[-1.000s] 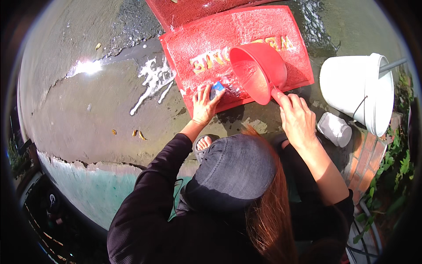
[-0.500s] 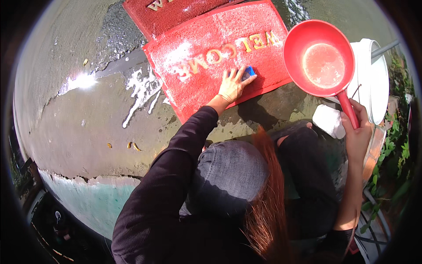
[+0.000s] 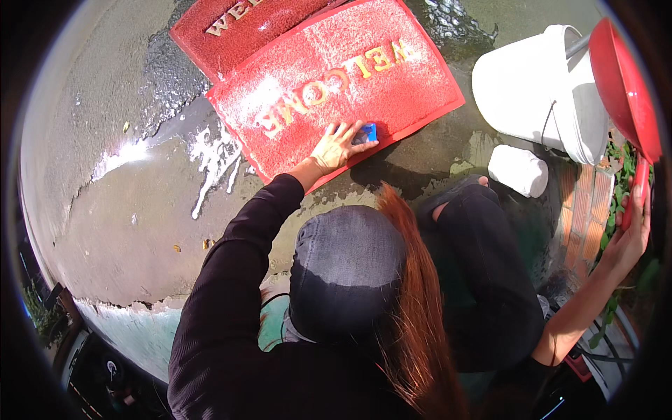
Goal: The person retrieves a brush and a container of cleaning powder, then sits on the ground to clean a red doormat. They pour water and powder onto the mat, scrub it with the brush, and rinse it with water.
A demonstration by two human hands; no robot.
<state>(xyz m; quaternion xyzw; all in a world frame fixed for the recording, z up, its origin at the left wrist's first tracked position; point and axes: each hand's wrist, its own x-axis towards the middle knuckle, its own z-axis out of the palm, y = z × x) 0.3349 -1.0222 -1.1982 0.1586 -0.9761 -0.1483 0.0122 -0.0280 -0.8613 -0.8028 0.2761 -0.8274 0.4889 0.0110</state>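
Observation:
A red mat with raised yellow lettering point(image 3: 392, 91) lies on wet concrete, whitish suds across its surface. My left hand point(image 3: 334, 147) presses on its near edge, fingers curled around a small blue scrubber-like object point(image 3: 369, 133); the palm and fingers hide most of it. Far to the right, my right hand point(image 3: 631, 227) grips the handle of a red plastic water dipper point(image 3: 626, 91). The dipper's bowl is tilted, beside the rim of a white bucket point(image 3: 514, 84), and I cannot see into it.
A second, darker red mat point(image 3: 245, 45) lies partly under the first at the back. A white rounded object point(image 3: 518, 170) sits near the bucket. Foamy water point(image 3: 213, 157) spreads left of the mats. Brick edging point(image 3: 584, 213) and plants border the right; my bent knee point(image 3: 350, 269) is in front.
My right hand has swung the dipper outward to the right, away from the mat and over by the bucket's rim, tilting it. In the picture, my left hand and the mats have shifted slightly leftward.

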